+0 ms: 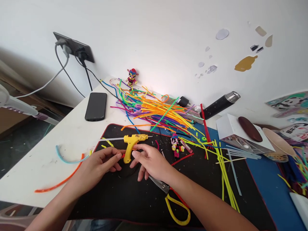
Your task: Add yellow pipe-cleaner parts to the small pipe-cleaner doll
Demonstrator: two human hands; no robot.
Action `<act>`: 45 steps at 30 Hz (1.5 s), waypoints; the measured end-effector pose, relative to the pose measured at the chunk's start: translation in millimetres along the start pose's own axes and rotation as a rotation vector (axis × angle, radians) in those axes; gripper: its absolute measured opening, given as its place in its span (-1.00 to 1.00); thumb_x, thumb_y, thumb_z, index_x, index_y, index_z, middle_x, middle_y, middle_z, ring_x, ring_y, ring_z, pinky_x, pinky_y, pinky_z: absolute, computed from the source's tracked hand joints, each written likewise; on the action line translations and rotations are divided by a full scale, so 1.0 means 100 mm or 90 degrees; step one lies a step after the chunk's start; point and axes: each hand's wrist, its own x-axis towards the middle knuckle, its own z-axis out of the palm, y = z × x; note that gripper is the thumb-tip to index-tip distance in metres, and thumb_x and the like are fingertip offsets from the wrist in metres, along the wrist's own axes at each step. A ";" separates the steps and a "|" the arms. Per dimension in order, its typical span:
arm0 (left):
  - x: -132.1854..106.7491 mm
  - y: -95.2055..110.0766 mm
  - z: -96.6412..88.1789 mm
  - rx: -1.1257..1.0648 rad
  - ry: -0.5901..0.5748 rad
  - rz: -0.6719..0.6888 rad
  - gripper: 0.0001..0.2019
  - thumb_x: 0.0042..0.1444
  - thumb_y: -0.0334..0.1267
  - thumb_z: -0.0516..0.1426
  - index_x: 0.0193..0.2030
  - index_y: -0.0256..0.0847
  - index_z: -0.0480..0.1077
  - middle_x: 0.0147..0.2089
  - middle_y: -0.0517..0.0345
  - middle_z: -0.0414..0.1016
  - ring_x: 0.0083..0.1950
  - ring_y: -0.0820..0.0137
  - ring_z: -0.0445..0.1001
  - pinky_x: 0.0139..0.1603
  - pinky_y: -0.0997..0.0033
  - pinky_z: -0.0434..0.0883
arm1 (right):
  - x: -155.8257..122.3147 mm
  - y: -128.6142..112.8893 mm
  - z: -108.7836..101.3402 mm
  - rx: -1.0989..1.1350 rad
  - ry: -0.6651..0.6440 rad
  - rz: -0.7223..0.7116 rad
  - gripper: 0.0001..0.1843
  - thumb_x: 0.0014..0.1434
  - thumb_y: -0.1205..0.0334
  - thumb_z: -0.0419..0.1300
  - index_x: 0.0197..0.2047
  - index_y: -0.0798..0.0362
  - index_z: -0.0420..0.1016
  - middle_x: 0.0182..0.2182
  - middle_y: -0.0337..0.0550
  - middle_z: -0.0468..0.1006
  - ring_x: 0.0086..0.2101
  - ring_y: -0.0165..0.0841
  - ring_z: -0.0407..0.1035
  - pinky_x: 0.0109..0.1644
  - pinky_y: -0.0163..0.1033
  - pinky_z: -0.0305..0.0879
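My left hand pinches a small red piece between thumb and forefinger. It looks like pipe cleaner, mostly hidden by the fingers. Just right of it lies a yellow hot glue gun on the black mat, a pale glue stick sticking out of its back. My right hand is beside the glue gun's handle, fingers loosely bent and apart, with nothing visible in them; whether a fingertip touches the gun I cannot tell. Scissors with yellow handles lie partly under my right forearm.
A heap of coloured pipe cleaners covers the back of the table. A small figure lies on the mat; another figure stands by the wall. Also around are a phone, a black flask, a white box and yellow stems.
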 end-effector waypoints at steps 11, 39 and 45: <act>0.03 -0.11 -0.02 -0.015 0.006 0.020 -0.46 0.13 0.38 0.22 -0.26 -0.11 0.62 -0.26 0.00 0.70 -0.24 0.18 0.62 -0.19 0.25 0.59 | 0.00 0.14 0.00 0.038 0.094 0.001 -0.43 0.45 -0.11 0.22 0.35 0.03 0.31 -0.30 -0.19 0.68 -0.69 -0.47 0.49 -0.70 -0.46 0.26; -0.42 0.10 0.66 0.018 0.105 0.306 -0.87 0.32 -0.12 0.25 -0.21 -0.05 0.62 0.26 -0.02 0.65 0.14 0.11 0.70 0.11 0.34 0.61 | -0.26 0.02 -0.10 0.132 0.016 -0.097 -0.28 0.18 -0.35 0.38 0.10 0.09 0.49 -0.43 -0.28 0.57 -0.58 -0.44 0.46 -0.60 -0.42 0.21; -0.45 0.24 0.76 0.042 0.044 0.328 -0.87 0.34 -0.16 0.23 -0.21 -0.05 0.61 0.19 -0.04 0.69 0.12 0.15 0.71 0.09 0.37 0.60 | -0.42 0.16 -0.18 0.173 0.040 -0.108 -0.31 0.13 -0.33 0.43 0.02 0.09 0.53 -0.45 -0.28 0.58 -0.61 -0.45 0.46 -0.62 -0.43 0.21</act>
